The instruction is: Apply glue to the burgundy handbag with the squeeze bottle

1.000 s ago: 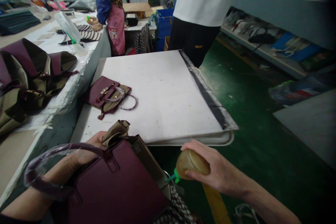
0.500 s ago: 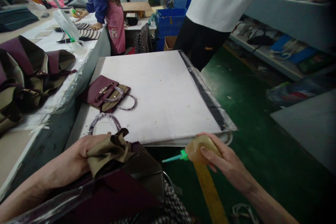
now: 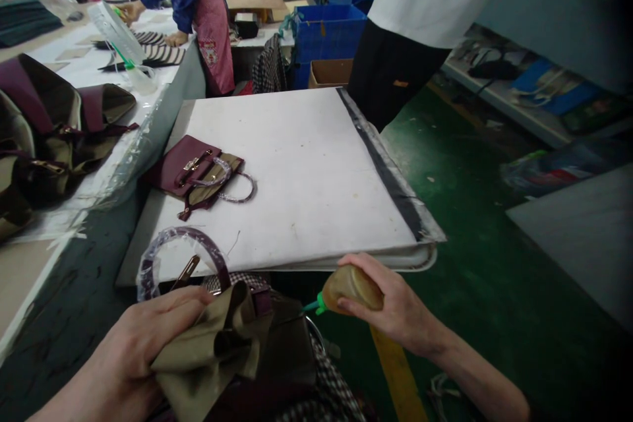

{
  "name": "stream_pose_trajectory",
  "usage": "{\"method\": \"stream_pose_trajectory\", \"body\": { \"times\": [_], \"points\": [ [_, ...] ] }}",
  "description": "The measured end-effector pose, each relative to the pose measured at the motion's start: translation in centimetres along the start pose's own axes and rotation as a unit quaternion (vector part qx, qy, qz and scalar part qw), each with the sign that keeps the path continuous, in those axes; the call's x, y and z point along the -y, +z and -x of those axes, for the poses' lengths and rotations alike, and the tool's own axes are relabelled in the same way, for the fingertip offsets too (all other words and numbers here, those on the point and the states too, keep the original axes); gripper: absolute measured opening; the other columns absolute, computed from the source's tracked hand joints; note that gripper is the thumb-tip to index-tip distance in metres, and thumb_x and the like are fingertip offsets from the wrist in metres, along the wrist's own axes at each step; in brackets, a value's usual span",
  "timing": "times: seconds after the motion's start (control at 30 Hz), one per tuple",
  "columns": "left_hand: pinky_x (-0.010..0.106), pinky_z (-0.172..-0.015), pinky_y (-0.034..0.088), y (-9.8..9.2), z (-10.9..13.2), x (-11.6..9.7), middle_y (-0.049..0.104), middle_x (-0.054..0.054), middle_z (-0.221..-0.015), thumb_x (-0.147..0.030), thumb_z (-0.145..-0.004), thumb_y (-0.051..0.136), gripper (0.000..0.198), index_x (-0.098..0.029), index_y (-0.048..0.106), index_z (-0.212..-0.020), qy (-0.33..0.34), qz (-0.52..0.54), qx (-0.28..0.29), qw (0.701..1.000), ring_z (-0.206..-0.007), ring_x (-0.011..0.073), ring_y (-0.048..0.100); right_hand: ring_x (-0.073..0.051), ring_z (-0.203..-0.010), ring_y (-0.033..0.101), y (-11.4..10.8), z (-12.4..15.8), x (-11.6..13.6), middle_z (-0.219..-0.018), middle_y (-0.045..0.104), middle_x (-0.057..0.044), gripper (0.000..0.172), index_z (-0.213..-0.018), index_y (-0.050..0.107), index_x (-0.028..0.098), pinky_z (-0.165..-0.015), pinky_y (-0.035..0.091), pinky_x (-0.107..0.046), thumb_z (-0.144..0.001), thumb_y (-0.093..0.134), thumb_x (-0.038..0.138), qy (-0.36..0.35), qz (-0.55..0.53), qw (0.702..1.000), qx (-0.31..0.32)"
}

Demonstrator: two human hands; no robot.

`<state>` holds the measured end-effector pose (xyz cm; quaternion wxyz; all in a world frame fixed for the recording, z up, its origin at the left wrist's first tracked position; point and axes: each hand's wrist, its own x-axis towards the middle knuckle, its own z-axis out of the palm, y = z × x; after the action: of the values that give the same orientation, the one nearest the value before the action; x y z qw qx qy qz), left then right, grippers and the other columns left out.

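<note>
My left hand [image 3: 143, 343] is closed on a handbag [image 3: 281, 349] on my lap, gripping it by its bunched olive lining [image 3: 212, 343]. The bag is dark maroon, and a plastic-wrapped handle [image 3: 185, 234] rises beyond the hand. My right hand [image 3: 390, 306] is wrapped round a squeeze bottle [image 3: 353, 290] of amber liquid with a green nozzle. The nozzle's tip is at the bag's upper right edge; whether it touches cannot be made out. On the white-topped table ahead lies a second maroon handbag [image 3: 190, 171] with wrapped handles.
The white table [image 3: 297, 165] stands before me. More unfinished bags [image 3: 59, 119] lie on the long bench at left, near a white container with a green nozzle [image 3: 131, 69]. A person in white and black [image 3: 410, 33] stands beyond; another in a pink apron [image 3: 212, 46] works at the bench.
My right hand has brought the bottle left, its nozzle now at the bag's edge. The left hand has turned the bag, so the handle and lining show more.
</note>
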<state>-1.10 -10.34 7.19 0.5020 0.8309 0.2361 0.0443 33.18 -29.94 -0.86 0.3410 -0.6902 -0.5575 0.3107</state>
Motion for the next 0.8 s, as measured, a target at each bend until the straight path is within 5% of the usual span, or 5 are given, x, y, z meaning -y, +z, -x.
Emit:
{"method": "stream_pose_trajectory", "body": {
  "times": [0.1,0.23,0.47,0.63,0.8],
  "points": [
    [0.019,-0.069,0.050,1.2,-0.5,-2.7,0.065,0.001,-0.093,-0.020,-0.100,0.046,0.015,-0.026,0.050,-0.087,0.115,-0.150,-0.054,0.981,-0.083,0.0151,0.066,-0.026,-0.111,0.068,0.0,-0.2,-0.1,-0.124,0.068,-0.006,0.044,-0.130,0.057,0.027,-0.095,0.055,-0.040,-0.093,0.076,0.041,-0.007,-0.003,1.000,0.014],
    [0.019,-0.064,0.044,2.5,-0.9,-5.6,0.058,-0.002,-0.089,-0.004,-0.093,0.034,0.024,-0.027,0.037,-0.097,0.169,-0.201,-0.111,0.959,-0.076,0.0117,0.062,-0.025,-0.108,0.068,-0.5,0.0,0.2,-0.122,0.069,-0.005,0.041,-0.128,0.059,0.027,-0.094,0.053,-0.038,-0.092,0.075,0.036,0.010,-0.023,0.999,0.041],
    [0.020,-0.074,0.045,3.3,0.3,-5.1,0.058,-0.002,-0.093,-0.009,-0.094,0.037,0.017,-0.025,0.038,-0.089,0.083,-0.120,-0.071,0.987,-0.082,0.0112,0.063,-0.027,-0.105,0.067,-1.6,1.1,1.4,-0.118,0.071,-0.005,0.043,-0.123,0.064,0.025,-0.093,0.053,-0.039,-0.085,0.078,0.039,0.089,-0.072,0.988,0.103],
    [0.020,-0.063,0.044,3.1,-0.3,-5.9,0.057,-0.001,-0.087,-0.007,-0.094,0.036,0.019,-0.026,0.036,-0.091,0.133,-0.174,-0.096,0.971,-0.076,0.0129,0.063,-0.028,-0.109,0.067,-1.2,1.4,1.1,-0.121,0.071,-0.006,0.044,-0.126,0.063,0.025,-0.093,0.053,-0.040,-0.086,0.077,0.038,0.087,-0.064,0.991,0.076],
    [0.017,-0.056,0.045,2.7,-0.6,-5.4,0.059,0.000,-0.088,-0.023,-0.109,0.027,0.017,-0.026,0.034,-0.093,0.199,-0.223,-0.108,0.948,-0.070,0.0109,0.062,-0.028,-0.111,0.067,-0.3,1.7,0.2,-0.122,0.069,-0.008,0.045,-0.127,0.061,0.024,-0.097,0.052,-0.041,-0.088,0.076,0.041,0.063,-0.034,0.997,0.013]
  ]
}}
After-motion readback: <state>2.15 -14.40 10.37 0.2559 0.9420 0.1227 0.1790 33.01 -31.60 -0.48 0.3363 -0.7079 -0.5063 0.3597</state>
